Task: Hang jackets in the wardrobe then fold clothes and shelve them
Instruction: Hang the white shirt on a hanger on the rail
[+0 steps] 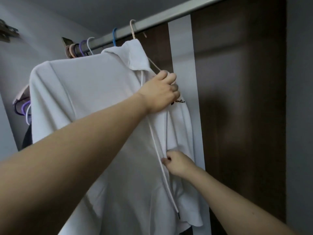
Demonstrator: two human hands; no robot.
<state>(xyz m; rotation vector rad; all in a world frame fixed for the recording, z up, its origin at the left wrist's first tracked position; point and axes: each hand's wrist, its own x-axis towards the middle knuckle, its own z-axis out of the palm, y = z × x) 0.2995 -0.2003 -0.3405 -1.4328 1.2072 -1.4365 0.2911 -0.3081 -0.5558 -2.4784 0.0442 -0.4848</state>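
While left hand (160, 92) grips white jacket (88, 102) front edges, right hand (177, 164) pinches lower fabric, rail (152, 19) above.

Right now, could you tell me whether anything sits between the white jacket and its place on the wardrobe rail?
Nothing visible does. The white jacket already hangs by its beige hanger hooked over the rail. The left hand grips the hanger's shoulder; the right hand pinches the front fabric.

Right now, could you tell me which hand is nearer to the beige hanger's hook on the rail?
Left. The left hand grips the white hoodie just below the beige hanger's hook; the right hand pinches the fabric much lower down.
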